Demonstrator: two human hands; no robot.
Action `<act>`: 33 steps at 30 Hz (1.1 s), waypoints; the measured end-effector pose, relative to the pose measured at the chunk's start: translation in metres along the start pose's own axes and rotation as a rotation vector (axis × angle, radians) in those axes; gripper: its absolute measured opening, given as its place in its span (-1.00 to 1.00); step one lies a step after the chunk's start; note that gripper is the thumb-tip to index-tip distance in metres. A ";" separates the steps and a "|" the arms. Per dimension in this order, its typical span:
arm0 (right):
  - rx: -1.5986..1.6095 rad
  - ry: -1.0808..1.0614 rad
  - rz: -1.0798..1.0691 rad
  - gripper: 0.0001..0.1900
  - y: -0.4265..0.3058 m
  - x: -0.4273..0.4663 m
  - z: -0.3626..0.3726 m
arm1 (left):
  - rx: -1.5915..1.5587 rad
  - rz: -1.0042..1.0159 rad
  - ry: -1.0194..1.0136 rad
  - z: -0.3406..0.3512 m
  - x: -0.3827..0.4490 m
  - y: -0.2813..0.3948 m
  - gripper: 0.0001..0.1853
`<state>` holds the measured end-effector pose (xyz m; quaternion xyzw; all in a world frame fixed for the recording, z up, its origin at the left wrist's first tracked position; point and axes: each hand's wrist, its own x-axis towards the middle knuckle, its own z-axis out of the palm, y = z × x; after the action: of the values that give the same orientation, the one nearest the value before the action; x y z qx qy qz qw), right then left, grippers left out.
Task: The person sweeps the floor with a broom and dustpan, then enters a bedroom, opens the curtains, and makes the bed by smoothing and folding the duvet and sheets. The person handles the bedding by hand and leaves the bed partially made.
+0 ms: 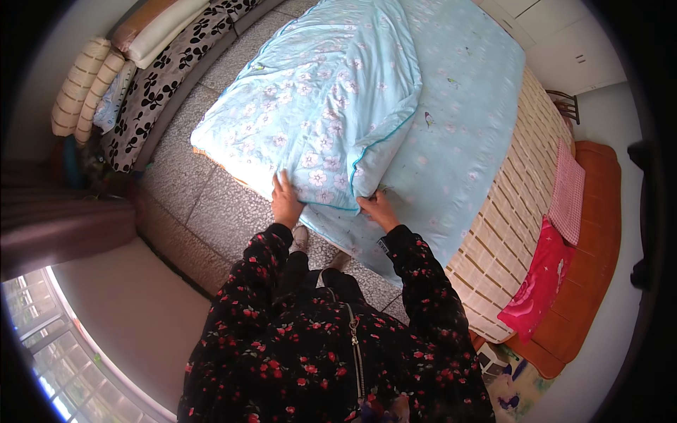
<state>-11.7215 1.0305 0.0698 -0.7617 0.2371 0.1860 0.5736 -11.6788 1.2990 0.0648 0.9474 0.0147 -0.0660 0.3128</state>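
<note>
A light blue floral quilt (317,121) lies folded over on the bed, its turquoise piping showing along the near and right edges. My left hand (286,205) rests on the near left edge of this quilt, fingers spread over the cloth. At the near right corner, my right hand (380,209) pinches the folded quilt edge between thumb and fingers. Beneath the quilt, a matching pale blue bedsheet (455,127) with small birds and flowers covers the bed and hangs over its near side. Part of each hand's grip is hidden by the cloth.
A cream striped mattress cover (492,243) shows right of the sheet. The orange headboard (592,264) carries a red pillow (537,285) and a pink checked cloth (567,195). Left, a leaf-patterned sofa (164,79) holds folded bedding (87,90). The speckled floor (211,232) lies between.
</note>
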 end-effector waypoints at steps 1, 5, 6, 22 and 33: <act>0.023 -0.012 0.033 -0.41 -0.001 0.000 0.003 | -0.258 -0.081 0.043 0.002 0.005 -0.008 0.15; 0.283 -0.026 0.107 -0.53 -0.006 0.000 0.005 | -0.511 -0.053 -0.189 0.001 0.015 -0.010 -0.77; 0.426 -0.012 0.122 -0.59 -0.008 0.000 0.002 | -0.637 -0.081 -0.242 -0.003 0.016 -0.003 -0.77; 0.618 0.021 -0.242 -0.61 -0.054 -0.086 -0.113 | -1.381 -0.158 -0.386 -0.072 -0.009 0.128 -0.86; -0.191 0.044 -0.196 -0.61 0.107 -0.118 -0.008 | -1.284 0.008 -0.516 -0.033 -0.041 0.169 -0.95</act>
<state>-11.8793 1.0158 0.0534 -0.8363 0.1551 0.1340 0.5084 -11.7040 1.1833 0.1966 0.5286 -0.0277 -0.2663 0.8055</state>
